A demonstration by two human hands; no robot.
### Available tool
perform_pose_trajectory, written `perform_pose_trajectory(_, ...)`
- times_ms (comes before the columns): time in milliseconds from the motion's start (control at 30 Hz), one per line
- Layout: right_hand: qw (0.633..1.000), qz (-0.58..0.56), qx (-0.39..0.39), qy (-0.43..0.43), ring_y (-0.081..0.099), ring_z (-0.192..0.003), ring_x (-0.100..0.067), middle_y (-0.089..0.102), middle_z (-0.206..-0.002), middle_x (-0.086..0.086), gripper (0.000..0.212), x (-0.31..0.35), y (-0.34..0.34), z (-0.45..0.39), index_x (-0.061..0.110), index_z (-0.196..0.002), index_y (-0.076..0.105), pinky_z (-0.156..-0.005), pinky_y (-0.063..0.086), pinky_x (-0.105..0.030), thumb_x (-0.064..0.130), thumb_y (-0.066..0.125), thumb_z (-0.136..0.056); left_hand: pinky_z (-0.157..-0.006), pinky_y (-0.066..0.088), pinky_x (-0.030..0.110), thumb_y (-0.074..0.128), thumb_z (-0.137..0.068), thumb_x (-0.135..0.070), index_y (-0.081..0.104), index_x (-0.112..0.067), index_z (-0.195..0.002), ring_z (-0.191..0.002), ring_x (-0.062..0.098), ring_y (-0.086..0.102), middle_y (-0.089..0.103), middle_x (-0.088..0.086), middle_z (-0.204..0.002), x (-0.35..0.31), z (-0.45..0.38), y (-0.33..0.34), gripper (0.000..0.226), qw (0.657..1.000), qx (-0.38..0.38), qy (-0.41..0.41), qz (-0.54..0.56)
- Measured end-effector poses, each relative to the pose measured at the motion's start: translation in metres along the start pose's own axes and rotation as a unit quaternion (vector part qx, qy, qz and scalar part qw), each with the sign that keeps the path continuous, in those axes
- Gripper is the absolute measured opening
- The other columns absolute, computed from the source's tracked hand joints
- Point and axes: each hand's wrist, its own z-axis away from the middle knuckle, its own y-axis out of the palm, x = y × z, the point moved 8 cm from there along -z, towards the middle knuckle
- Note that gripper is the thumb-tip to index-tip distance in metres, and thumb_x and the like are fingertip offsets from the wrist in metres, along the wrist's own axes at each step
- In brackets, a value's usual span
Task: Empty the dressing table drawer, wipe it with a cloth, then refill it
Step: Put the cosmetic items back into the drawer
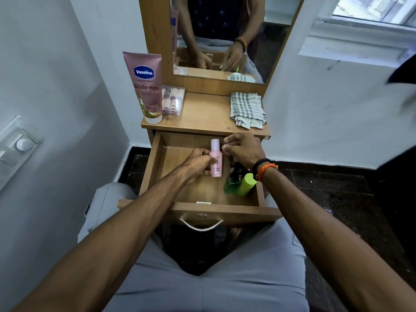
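Drawer open at six o'clock holds a pink bottle, probably light, rigid and slick, best gripped mid-body, where the left hand pinches it; right hand curled loosely at three o'clock.

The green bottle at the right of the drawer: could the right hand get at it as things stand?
Probably yes. The green bottle lies uncovered in the open drawer, just below the right hand, which seems to hold nothing. Only a dark item beside the bottle crowds it.
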Motion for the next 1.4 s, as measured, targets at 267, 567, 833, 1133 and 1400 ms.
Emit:
perform_pose_trajectory(267, 0.998, -0.015, -0.05, 0.025, 0.073, -0.072, -0.006, 0.076, -0.074, 0.001, 0.01, -0.014, -0.031, 0.016, 0.013, -0.094, 0.075, -0.079, 0.061, -0.028, 0.012, 0.075, -0.084, -0.071, 0.064, 0.042, 0.062, -0.092, -0.003, 0.053, 0.001, -0.118, -0.089, 0.026, 0.074, 0.071, 0.018, -0.105, 0.015, -0.016, 0.011, 0.027, 0.995, -0.004, -0.039, -0.086)
perform_pose_trajectory(567, 0.998, -0.016, -0.059, 0.01, 0.074, -0.075, -0.008, 0.076, -0.078, 0.002, 0.01, -0.013, -0.031, 0.014, 0.015, -0.093, 0.076, -0.08, 0.062, -0.033, 0.014, 0.076, -0.083, -0.072, 0.064, 0.045, 0.074, -0.087, -0.023, 0.06, -0.013, -0.1, -0.078, 0.022, 0.076, 0.074, 0.01, -0.098, 0.013, -0.028, 0.01, 0.022, 0.98, -0.071, -0.027, -0.182)
perform_pose_trajectory(833, 0.997, -0.025, -0.07, 0.018, 0.072, -0.067, -0.004, 0.076, -0.075, 0.002, 0.009, -0.016, -0.033, 0.017, 0.013, -0.092, 0.076, -0.073, 0.06, -0.02, 0.011, 0.076, -0.083, -0.066, 0.064, 0.047, 0.082, -0.081, -0.018, 0.061, -0.012, -0.096, -0.08, 0.025, 0.075, 0.072, 0.007, -0.101, 0.007, -0.023, 0.005, 0.026, 0.975, -0.106, -0.006, -0.194)
perform_pose_trajectory(1133, 0.996, -0.037, -0.072, 0.022, 0.073, -0.067, -0.004, 0.075, -0.074, 0.003, 0.008, -0.017, -0.031, 0.02, 0.014, -0.092, 0.076, -0.067, 0.057, -0.014, 0.01, 0.075, -0.084, -0.064, 0.064, 0.042, 0.084, -0.079, -0.02, 0.067, -0.011, -0.096, -0.074, 0.021, 0.074, 0.073, 0.005, -0.096, 0.0, -0.018, 0.003, 0.026, 0.964, -0.123, 0.022, -0.237)
perform_pose_trajectory(1400, 0.997, -0.026, -0.07, 0.014, 0.073, -0.073, -0.006, 0.075, -0.077, 0.002, 0.009, -0.019, -0.029, 0.02, 0.015, -0.093, 0.075, -0.074, 0.06, -0.021, 0.013, 0.075, -0.085, -0.071, 0.063, 0.045, 0.083, -0.078, -0.024, 0.068, -0.017, -0.086, -0.075, 0.024, 0.074, 0.075, 0.003, -0.089, -0.007, -0.016, 0.006, 0.019, 0.958, -0.112, 0.041, -0.26)
